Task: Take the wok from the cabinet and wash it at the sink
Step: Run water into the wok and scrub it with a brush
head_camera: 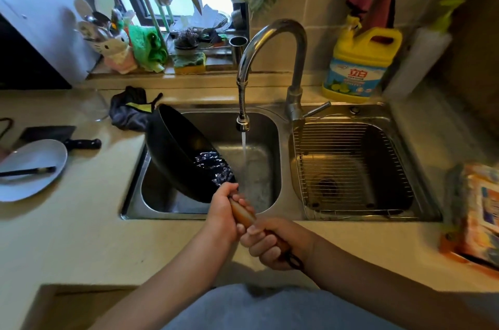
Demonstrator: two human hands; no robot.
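The black round-bottomed wok (183,157) is already out of the cabinet and over the left basin of the stainless-steel double sink (286,211), so the fetching part of the task looks finished and the washing is under way. The person holds it by its brown wooden handle (243,212) with both hands. The left hand (224,211) grips the handle's upper end, close to the pan, its fingers (240,198) curled shut around the wood. The right hand (272,244) clasps the lower end, nearer the body, its fingers (256,229) likewise wrapped tight; a dark hanging loop (294,261) trails from the handle's end beside that wrist.

The wok is tilted steeply, its open side facing right. Its far rim rises above and beyond the fingers, while its near rim dips into the basin just past the left hand. Water glints in the lowest part of the bowl (216,170). The curved chrome tap (272,59) runs, its stream (244,151) falling just to the right of the wok, beyond the fingers, and not clearly into it.

Judging from this, a rinse is in progress, perhaps a swirl or a pour-out. No sponge or cloth is in either hand, and the yellow detergent jug (359,65) stands well beyond the fingers to the right on the worktop (81,235), so any scrubbing with soap appears yet to come, as does a final rinse and drain.
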